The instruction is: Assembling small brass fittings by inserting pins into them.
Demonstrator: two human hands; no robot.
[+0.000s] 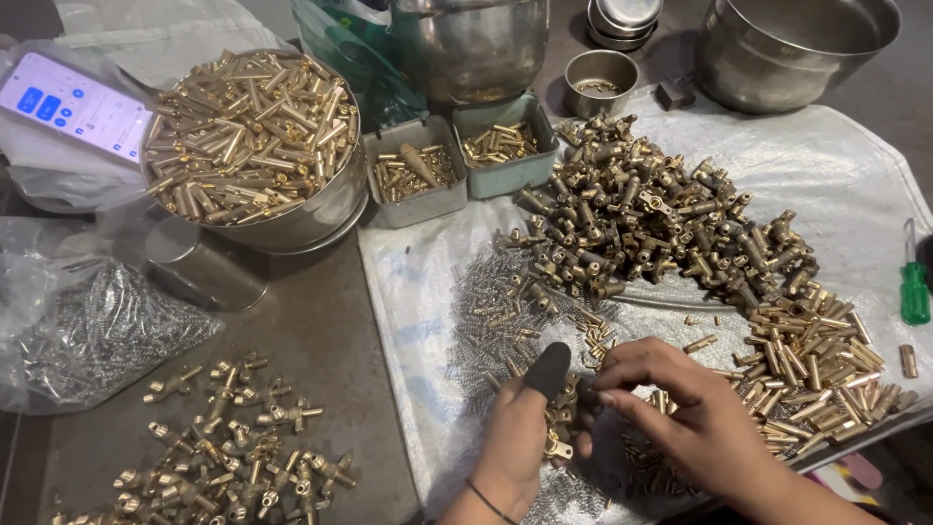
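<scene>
My left hand [520,442], with a black cot on its thumb, grips a small brass valve body [557,442] low in the middle of the view. My right hand [685,408] reaches across to it, fingertips pinched at the top of the same piece beside the black thumb tip. Both hands hover over a white sack cloth [408,292]. Just ahead of them lies a scatter of small springs [486,311] and short brass pins. A large heap of dark brass valve bodies [651,219] fills the cloth's middle. A pile of brass tubes [821,360] sits at the right.
A steel bowl of brass pins [248,136] stands at the far left, with two small grey trays [457,160] beside it. Assembled brass valves [228,447] lie bottom left. A bag of springs [92,331], a phone [73,107], steel pots [787,44] and a green screwdriver [914,282] surround the cloth.
</scene>
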